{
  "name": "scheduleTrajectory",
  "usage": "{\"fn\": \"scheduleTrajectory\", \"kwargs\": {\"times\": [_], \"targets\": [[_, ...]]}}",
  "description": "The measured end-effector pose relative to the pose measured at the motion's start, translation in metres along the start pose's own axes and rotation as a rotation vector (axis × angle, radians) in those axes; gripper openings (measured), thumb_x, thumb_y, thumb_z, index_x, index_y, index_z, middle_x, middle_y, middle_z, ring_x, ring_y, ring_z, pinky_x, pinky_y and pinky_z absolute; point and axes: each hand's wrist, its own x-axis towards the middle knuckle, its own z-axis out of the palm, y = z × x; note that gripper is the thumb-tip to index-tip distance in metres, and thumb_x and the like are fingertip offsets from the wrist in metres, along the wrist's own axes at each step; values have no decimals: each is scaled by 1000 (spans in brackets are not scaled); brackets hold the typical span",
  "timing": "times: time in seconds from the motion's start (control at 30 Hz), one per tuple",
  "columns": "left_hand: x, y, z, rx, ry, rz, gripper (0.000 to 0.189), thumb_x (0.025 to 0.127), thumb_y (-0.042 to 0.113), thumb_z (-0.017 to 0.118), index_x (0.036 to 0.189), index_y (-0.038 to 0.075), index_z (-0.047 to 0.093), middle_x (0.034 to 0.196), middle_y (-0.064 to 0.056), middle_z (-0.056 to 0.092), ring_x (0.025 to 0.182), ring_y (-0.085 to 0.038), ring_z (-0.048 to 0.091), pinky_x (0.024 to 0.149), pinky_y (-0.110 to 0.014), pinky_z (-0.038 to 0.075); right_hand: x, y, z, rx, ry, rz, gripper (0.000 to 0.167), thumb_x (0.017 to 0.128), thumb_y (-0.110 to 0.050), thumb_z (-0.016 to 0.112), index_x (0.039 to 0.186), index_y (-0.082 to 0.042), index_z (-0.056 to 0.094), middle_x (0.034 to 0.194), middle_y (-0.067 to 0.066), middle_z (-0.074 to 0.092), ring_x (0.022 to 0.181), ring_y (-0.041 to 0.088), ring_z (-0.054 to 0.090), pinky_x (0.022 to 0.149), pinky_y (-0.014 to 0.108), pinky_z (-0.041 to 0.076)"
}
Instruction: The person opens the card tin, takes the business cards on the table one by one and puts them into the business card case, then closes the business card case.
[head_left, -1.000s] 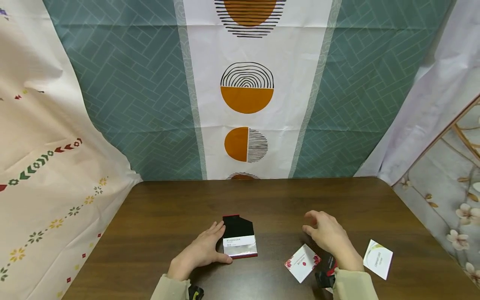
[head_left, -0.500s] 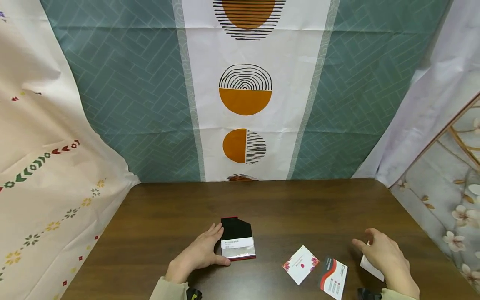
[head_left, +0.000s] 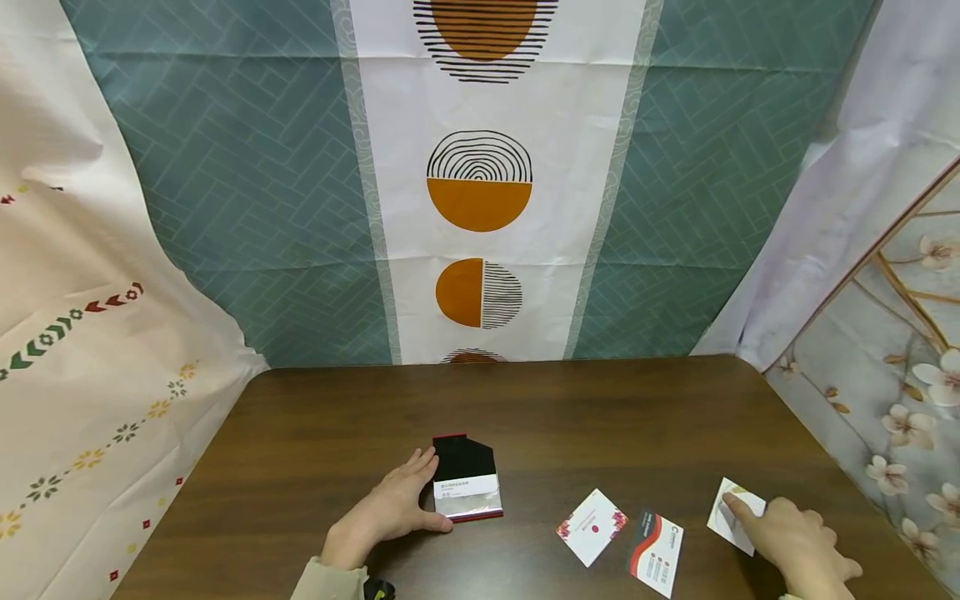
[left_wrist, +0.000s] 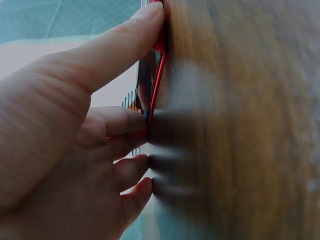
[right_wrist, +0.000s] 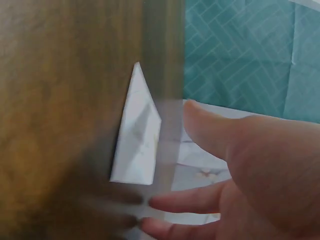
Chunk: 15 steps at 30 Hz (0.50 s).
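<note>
White, thin, rectangular card with a small yellow-gold mark (head_left: 724,525) lies flat on the brown wood-grain desk (head_left: 570,408), closest of the three loose cards to the right edge. Most of the change is in the right hand (head_left: 802,542): a second ago it hung well to the left of this card, and now its thumb is over the card, the fingers out past its right side. They are spread and grip nothing; whether any fingertip touches, I cannot tell. So the reach looks nearly done, but the card is not yet picked up. That shift has also uncovered the black, red and white printed card (head_left: 657,553), just beside the white card with pink-red floral corners (head_left: 592,527). The left hand (head_left: 390,504) stays, fingers extended, against the left side of the flat, red-edged black-and-silver case (head_left: 465,462), well in from the desk's left edge, apparently steadying it.
</note>
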Motion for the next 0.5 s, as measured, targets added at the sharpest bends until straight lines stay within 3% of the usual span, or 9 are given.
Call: {"fn": "scheduleTrajectory", "kwargs": {"times": [0.13,0.27,0.4,0.5], "targets": [[-1,-3,-1,9,5,0,101,73,45,84,145,-9,38,156,-22,27,144,-41,19,109,-63,22,1,-12,4,-40,15,0,114,75,-82,53,123,21,39,119,52,27,116,69,23,89,82,18],[-1,-3,-1,10,3,2,101,73,46,84,145,-9,38,156,-22,27,144,-41,19,109,-62,22,1,-18,8,-70,30,-40,94,76,-66,70,116,16,46,110,47,33,111,66,28,86,80,24],[-2,-2,-1,11,8,6,101,73,45,84,145,-8,38,156,-22,27,144,-41,19,109,-63,22,2,-19,6,-55,-6,-113,78,80,-51,75,117,13,49,110,42,34,111,64,27,83,80,24],[-1,-2,0,7,2,7,102,73,46,83,146,-8,37,156,-21,26,144,-40,19,109,-62,22,1,-15,4,-60,-26,-98,76,82,-48,74,119,13,48,113,43,34,113,65,24,85,82,19]]}}
